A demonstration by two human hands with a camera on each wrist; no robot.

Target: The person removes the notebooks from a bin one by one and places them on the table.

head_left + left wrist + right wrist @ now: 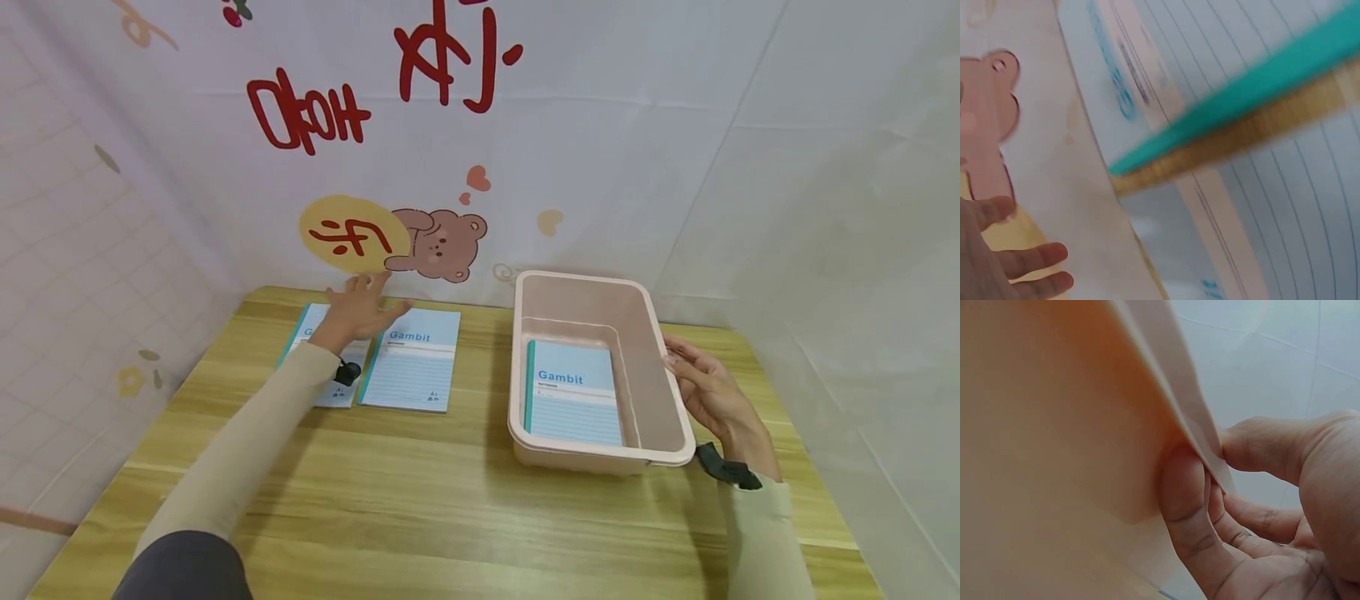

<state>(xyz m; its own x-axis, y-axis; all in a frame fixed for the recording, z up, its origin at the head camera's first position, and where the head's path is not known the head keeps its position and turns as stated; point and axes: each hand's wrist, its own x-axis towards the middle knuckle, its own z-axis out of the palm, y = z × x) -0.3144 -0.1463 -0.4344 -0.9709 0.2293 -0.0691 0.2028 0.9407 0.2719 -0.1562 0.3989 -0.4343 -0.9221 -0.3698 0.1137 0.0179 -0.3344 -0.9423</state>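
My left hand [357,315] is hovering, spread wide, above two notebooks [414,367]. My right hand [714,393] is pinching the bin [581,302] by its rim.

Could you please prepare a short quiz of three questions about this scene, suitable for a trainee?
1. How many notebooks are visible on the table outside the basin?
2. True or false: the left hand is gripping the basin.
3. What does the right hand hold?
A) a notebook
B) the basin
C) nothing

Key:
1. Two, side by side.
2. False; its fingers are spread and hold nothing.
3. B, by its rim.
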